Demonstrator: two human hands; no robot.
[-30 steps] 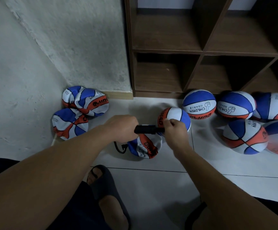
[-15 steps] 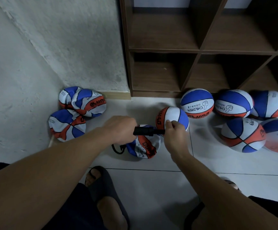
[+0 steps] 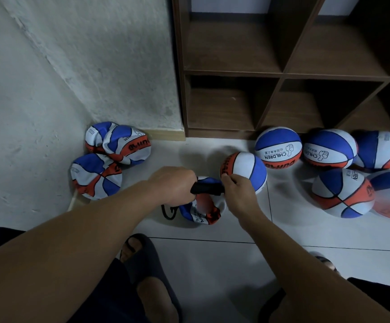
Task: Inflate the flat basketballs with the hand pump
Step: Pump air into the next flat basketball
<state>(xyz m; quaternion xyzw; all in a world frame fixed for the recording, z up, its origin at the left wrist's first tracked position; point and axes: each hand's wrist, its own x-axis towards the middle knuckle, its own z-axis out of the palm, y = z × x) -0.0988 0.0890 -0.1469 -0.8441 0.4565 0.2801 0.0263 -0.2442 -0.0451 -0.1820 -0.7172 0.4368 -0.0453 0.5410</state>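
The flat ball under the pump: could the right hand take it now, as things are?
Probably not at once. The right hand pinches the end of the black pump, so it is occupied. The flat ball lies just below it, with nothing else between.

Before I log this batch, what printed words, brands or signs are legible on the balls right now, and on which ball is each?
"CHILDREN", seen upside down: round blue, white and orange basketball nearest the shelf, beside a thumbs-up sign.
"CHILDREN": next round basketball to its right, also with a thumbs-up sign.
Orange-band brand lettering on that first ball and on the crumpled flat basketball by the wall: upside down, not surely readable.
Small Chinese characters above "CHILDREN": too small.
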